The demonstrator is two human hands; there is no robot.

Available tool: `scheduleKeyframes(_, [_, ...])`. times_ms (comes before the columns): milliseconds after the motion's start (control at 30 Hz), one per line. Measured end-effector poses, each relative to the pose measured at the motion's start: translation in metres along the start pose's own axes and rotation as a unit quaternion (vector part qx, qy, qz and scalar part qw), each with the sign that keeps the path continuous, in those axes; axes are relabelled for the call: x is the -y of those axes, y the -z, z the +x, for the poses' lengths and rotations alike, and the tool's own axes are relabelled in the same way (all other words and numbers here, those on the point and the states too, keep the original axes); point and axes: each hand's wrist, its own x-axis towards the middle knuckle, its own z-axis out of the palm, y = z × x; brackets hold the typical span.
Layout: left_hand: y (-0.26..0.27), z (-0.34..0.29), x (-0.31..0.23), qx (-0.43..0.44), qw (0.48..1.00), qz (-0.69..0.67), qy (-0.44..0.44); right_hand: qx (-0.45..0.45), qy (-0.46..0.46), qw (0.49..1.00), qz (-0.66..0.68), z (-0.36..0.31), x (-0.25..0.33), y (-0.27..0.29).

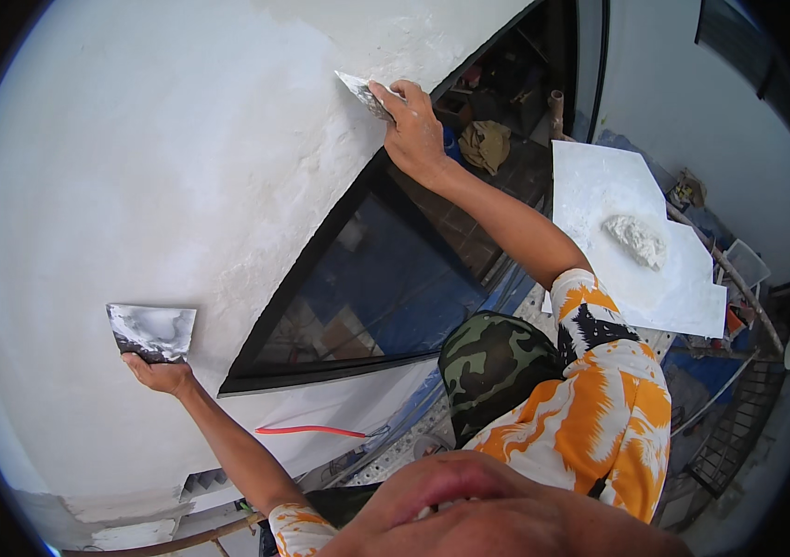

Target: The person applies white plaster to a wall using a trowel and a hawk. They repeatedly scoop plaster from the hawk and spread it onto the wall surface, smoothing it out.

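Note:
My left hand (161, 374) grips a wide putty knife (155, 327) from below, its blade carrying a smear of white and grey putty. This blade is in front of the pale plastered wall (135, 186); whether it touches the wall I cannot tell. Higher up and to the right, my right hand (416, 137) is closed on a second putty knife (364, 94), fingers laid along the blade. That blade lies at the wall surface, beside the window's dark frame (297, 269). The plaster around it looks rough and uneven.
To my right, a white board (599, 186) bears a heap of white putty (636, 241). Scaffold poles (738, 278) run beside it. An orange-red tube (311, 430) sticks out below the window. Behind the glass lies a brown sack (485, 147).

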Motion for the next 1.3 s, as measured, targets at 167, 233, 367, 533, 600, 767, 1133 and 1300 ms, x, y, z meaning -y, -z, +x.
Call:
scheduleKeyframes(167, [-0.041, -0.064, -0.005, -0.013, 0.969, -0.138, 0.204, -0.010, -0.029, 0.976, 0.216, -0.010, -0.001, 0.051])
scheduleKeyframes(233, [-0.066, -0.112, -0.002, -0.014, 0.904, -0.172, 0.392, 0.074, 0.095, 0.948, 0.295, -0.021, 0.023, 0.073])
scheduleKeyframes(367, [-0.128, -0.191, 0.014, 0.052, 0.786, -0.206, 0.580, 0.242, 0.219, 0.874, 0.360, -0.061, 0.075, 0.093])
scheduleKeyframes(533, [-0.130, -0.178, -0.006, 0.077, 0.781, -0.212, 0.582, 0.336, 0.214, 0.902, 0.165, -0.065, 0.055, 0.087])
scheduleKeyframes(600, [-0.118, -0.159, -0.024, 0.107, 0.829, -0.202, 0.511, 0.290, 0.213, 0.931, 0.065, -0.051, 0.029, 0.085])
scheduleKeyframes(767, [-0.115, -0.124, -0.065, 0.092, 0.932, -0.130, 0.326, -0.065, -0.090, 0.986, 0.121, 0.037, -0.031, 0.053])
scheduleKeyframes(1133, [-0.101, -0.137, -0.100, 0.116, 0.938, -0.111, 0.307, -0.164, 0.019, 0.986, -0.021, 0.058, 0.030, -0.056])
scheduleKeyframes(1300, [-0.115, -0.155, -0.077, 0.072, 0.916, -0.139, 0.370, 0.011, 0.036, 0.973, 0.228, -0.004, 0.060, 0.006])
